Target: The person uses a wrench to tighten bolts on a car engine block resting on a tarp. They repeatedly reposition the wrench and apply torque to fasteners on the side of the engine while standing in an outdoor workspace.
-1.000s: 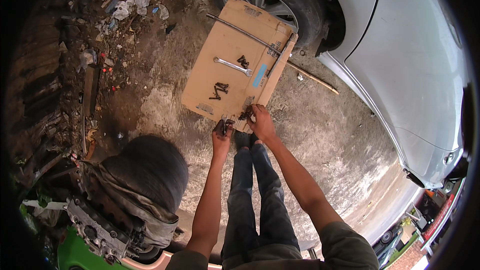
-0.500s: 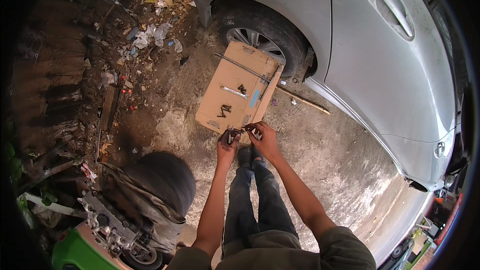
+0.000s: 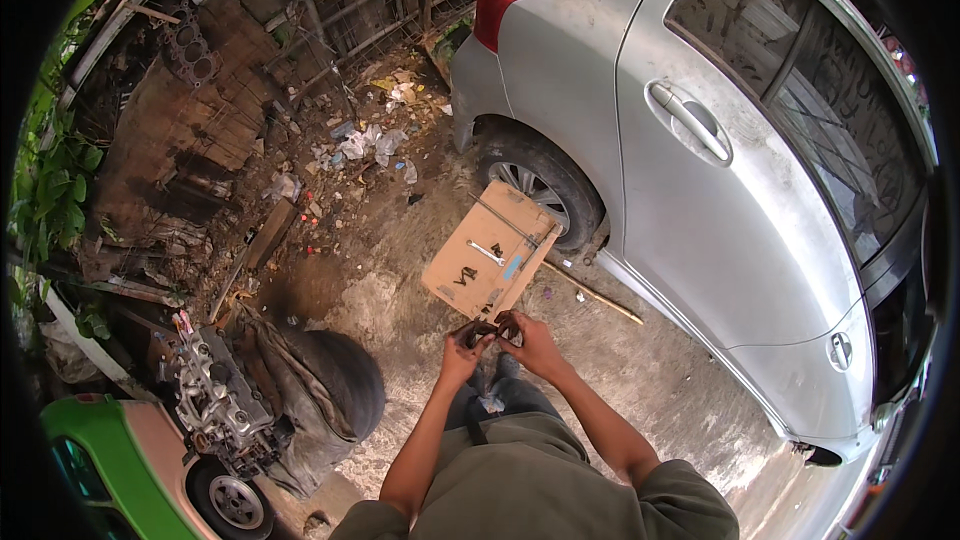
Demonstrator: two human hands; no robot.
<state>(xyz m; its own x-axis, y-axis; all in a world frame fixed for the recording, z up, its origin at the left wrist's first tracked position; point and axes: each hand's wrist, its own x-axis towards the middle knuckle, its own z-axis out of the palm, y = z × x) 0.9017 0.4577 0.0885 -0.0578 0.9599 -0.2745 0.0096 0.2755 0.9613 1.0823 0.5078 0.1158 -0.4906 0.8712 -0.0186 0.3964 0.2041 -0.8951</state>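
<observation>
My left hand (image 3: 461,353) and my right hand (image 3: 527,342) meet in front of my body, fingertips nearly touching. Both are closed in a pinch around small dark pieces, too small and shaded to name. Just beyond them lies a flat cardboard sheet (image 3: 463,241), its near edge close to my fingers. On the cardboard rest a silver combination spanner (image 3: 486,253), a group of dark bolts (image 3: 466,276), a smaller dark cluster (image 3: 496,250) and a long thin metal rod (image 3: 505,220). A blue strip (image 3: 512,268) shows on its right part.
A silver car (image 3: 720,240) fills the right side, its rear wheel (image 3: 540,190) touching or close to the cardboard. A wooden stick (image 3: 595,293) lies beside it. At lower left are a worn tyre (image 3: 350,375), an engine part (image 3: 220,385) and a green vehicle (image 3: 100,450). Litter (image 3: 370,143) covers the far ground.
The view has tilted up and shows more of the car and the far fence. My hands have drawn closer together, still pinching small dark pieces. The spanner and bolts stay on the cardboard.
</observation>
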